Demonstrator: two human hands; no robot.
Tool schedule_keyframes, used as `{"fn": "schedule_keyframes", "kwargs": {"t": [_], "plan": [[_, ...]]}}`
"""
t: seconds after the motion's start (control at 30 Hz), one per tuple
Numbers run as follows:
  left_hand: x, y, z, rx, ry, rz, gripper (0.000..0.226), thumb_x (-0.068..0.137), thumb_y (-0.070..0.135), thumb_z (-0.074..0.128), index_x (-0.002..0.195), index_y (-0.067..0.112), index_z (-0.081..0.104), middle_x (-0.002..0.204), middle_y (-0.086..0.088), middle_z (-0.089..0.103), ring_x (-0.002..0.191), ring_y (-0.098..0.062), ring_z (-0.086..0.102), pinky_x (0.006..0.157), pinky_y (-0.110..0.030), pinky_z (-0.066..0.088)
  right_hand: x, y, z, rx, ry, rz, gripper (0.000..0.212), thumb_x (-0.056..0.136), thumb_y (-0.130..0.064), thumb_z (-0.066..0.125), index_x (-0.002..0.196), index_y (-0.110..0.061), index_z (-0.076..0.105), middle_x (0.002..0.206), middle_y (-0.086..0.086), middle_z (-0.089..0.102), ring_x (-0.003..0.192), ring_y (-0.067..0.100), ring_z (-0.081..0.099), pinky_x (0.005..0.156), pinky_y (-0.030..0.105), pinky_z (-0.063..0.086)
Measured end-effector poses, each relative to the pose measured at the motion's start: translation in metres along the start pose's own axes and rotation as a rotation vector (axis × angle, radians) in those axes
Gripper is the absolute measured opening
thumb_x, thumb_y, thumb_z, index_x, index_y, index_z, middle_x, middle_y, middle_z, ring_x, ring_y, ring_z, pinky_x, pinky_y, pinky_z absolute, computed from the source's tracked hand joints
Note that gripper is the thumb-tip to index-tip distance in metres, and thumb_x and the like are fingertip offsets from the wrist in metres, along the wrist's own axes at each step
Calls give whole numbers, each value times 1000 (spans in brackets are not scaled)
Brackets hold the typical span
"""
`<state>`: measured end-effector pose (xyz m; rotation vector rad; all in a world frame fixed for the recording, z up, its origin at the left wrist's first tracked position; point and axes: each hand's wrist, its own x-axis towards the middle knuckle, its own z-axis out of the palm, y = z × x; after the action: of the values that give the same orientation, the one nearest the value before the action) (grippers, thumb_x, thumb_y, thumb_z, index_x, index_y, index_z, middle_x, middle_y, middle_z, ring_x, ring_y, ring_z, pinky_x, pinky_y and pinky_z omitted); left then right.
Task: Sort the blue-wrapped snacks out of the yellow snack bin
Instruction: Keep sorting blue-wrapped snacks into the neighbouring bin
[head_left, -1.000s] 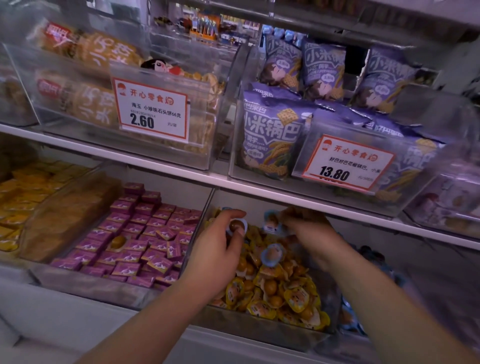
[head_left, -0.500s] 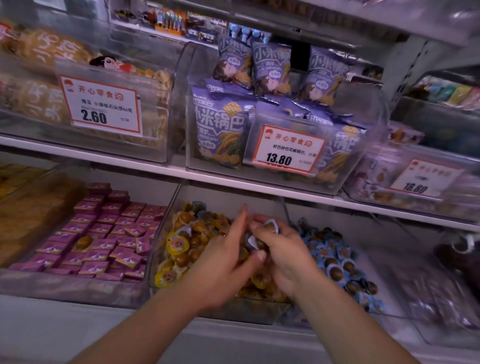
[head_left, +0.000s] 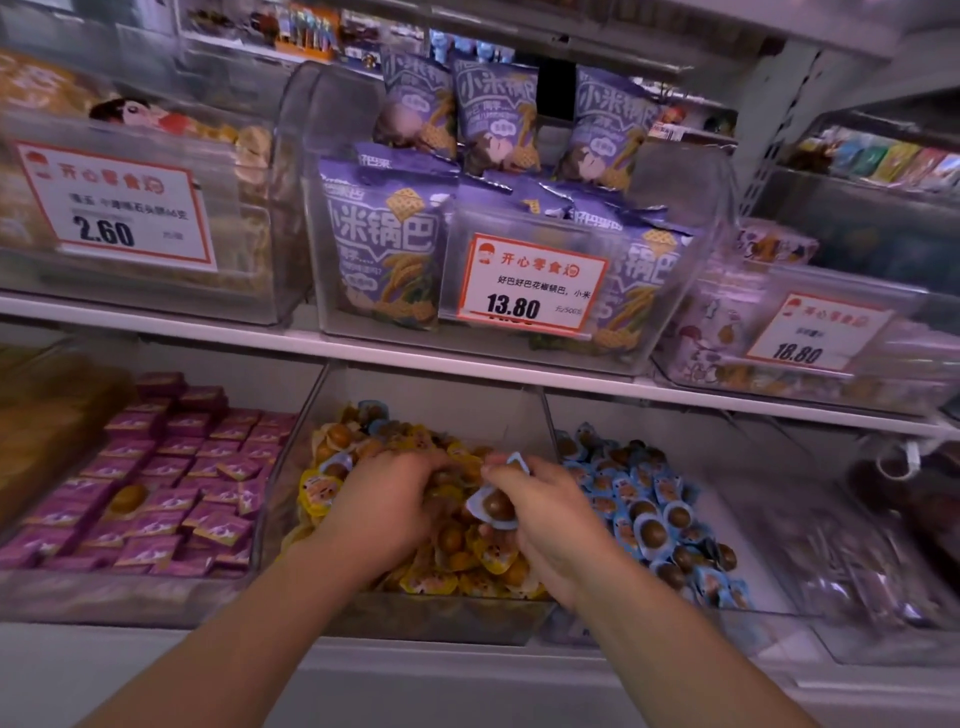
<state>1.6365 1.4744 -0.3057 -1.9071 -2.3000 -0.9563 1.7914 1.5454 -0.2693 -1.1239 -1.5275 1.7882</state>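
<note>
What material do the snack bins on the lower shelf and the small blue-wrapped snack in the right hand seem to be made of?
The yellow snack bin looks like clear, glossy hard plastic: the snacks show through its walls. The blue-wrapped snack pinched by the right hand seems a thin plastic blister, transparent over a brown round piece, with a pale blue rim; probably film, though blur leaves this open.

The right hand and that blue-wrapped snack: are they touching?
Touching. The head view shows the right hand with its fingers curled round the blue-wrapped snack, holding it above the yellow snack bin.
</note>
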Motion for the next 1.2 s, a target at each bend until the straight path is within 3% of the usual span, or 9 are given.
{"fn": "schedule_keyframes", "kwargs": {"t": [0.1,0.2,0.33,0.47,0.57,0.77,0.93,1.1,1.2], "plan": [[-6,5,-3,-238,126,-96,33,83,20,73,113,33,70,104,21,71,99,0,65,87,-18,50,-2,2,6,149,-34,77,19,91,-24,69,98,-6,67,83,15,73,74,25,69,55,32,52],[-17,23,1,-378,149,-43,32,93,24,59,123,36,63,104,38,62,102,15,58,84,-1,41,-7,-3,8,266,-108,105,36,86,-34,74,107,-5,68,87,15,72,69,21,70,50,29,50],[-25,39,5,-510,102,-4,38,97,24,46,131,39,53,118,30,64,112,9,58,93,-13,46,-9,-8,6,192,-106,39,32,90,-34,70,105,-6,66,72,8,66,64,18,63,53,28,45],[-23,42,-1,-587,108,-51,53,100,17,54,148,33,38,137,24,56,128,9,48,105,-15,40,-13,-14,1,133,-55,-77,10,93,-19,66,95,-12,73,85,13,71,74,19,65,47,22,43],[-25,36,-18,-490,160,-79,44,99,31,53,143,33,47,135,17,56,125,5,49,103,-27,44,-14,-24,-23,102,-44,-150,7,89,-17,71,85,-15,77,84,11,74,68,13,67,44,19,43],[-33,10,-49,77,158,-15,35,90,29,44,110,25,73,107,7,72,101,-20,66,102,-47,41,25,-48,-99,67,295,-145,7,92,-7,63,93,-6,70,90,17,71,75,28,67,69,39,53],[-39,-11,-55,287,141,-52,43,85,33,37,104,23,74,108,2,71,104,-30,66,108,-59,32,56,-41,-132,-484,338,17,35,95,-39,61,114,-10,70,117,10,68,108,30,63,87,32,48],[-41,-31,-67,294,157,-178,46,81,34,39,111,19,71,128,-10,63,128,-38,52,107,-59,36,37,-36,-100,-513,391,-446,23,93,-5,55,96,-17,74,104,5,72,102,18,63,80,12,41],[-45,-44,-74,213,145,-273,51,81,34,36,121,22,67,133,-11,58,125,-36,52,102,-49,42,20,-31,-42,-627,221,-660,23,91,-19,53,100,-31,70,95,-13,70,85,-2,63,73,10,41]]}}
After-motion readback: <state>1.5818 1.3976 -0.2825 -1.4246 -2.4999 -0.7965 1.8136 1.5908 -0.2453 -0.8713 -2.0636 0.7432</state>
